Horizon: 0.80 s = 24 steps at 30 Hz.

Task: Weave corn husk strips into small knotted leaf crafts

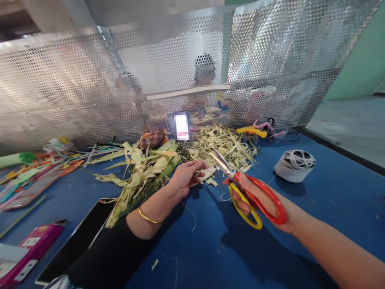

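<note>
My right hand (245, 190) grips a pair of scissors (225, 164) with one red and one yellow handle. Their blades point up and left, close to the fingertips of my left hand (188, 176). Those fingers are pinched together on what looks like a small piece of pale husk, though most of it is hidden. Beyond both hands lies a heap of cut husk scraps (225, 144). Left of my left hand, longer corn husks (144, 168) with green leaves are piled up. A loose white thread (192, 216) trails below that hand.
At right stands a spool of white string (294, 166). A yellow tool (252, 131), a lit phone (181, 126) and a checkered pouch (152, 139) are at the back, before a perforated metal screen (174, 52). A dark tray (78, 237) and a magenta box (39, 245) lie left.
</note>
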Motion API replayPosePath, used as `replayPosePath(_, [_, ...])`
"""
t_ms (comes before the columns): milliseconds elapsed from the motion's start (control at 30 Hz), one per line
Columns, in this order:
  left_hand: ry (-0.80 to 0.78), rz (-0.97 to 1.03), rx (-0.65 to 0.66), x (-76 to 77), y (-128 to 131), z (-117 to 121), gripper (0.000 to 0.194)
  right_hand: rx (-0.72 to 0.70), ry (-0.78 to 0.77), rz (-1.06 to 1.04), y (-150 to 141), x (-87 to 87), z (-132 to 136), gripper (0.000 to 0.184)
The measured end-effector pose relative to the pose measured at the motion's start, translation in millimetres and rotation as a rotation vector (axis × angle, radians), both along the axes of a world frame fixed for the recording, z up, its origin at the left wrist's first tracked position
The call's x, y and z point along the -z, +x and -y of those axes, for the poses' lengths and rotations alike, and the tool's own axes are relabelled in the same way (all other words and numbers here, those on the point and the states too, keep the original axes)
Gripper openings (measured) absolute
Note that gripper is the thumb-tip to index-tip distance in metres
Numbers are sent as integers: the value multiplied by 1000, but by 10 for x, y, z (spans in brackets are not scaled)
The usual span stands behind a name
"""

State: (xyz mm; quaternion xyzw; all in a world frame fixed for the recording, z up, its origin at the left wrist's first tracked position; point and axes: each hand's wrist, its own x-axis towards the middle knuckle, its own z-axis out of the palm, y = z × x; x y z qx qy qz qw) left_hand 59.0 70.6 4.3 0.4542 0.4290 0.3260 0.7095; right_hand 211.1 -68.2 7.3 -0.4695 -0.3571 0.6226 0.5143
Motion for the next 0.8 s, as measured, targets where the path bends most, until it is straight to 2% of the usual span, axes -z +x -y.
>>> replayPosePath(100, [39, 20, 21, -8, -2, -4, 11, 21, 16, 72, 57, -43, 6, 47])
replayPosePath(267, [85, 14, 83, -74, -9, 18, 9, 122, 57, 452, 206, -62, -19, 57])
replayPosePath(367, [100, 6, 119, -92, -9, 33, 11, 100, 43, 592, 291, -52, -35, 58])
replayPosePath(667, [124, 40, 154, -33, 24, 51, 4, -120, 119, 551, 347, 50, -14, 54])
replayPosePath(800, [162, 28, 176, -50, 35, 92, 11, -107, 103, 566, 321, 53, -14, 57])
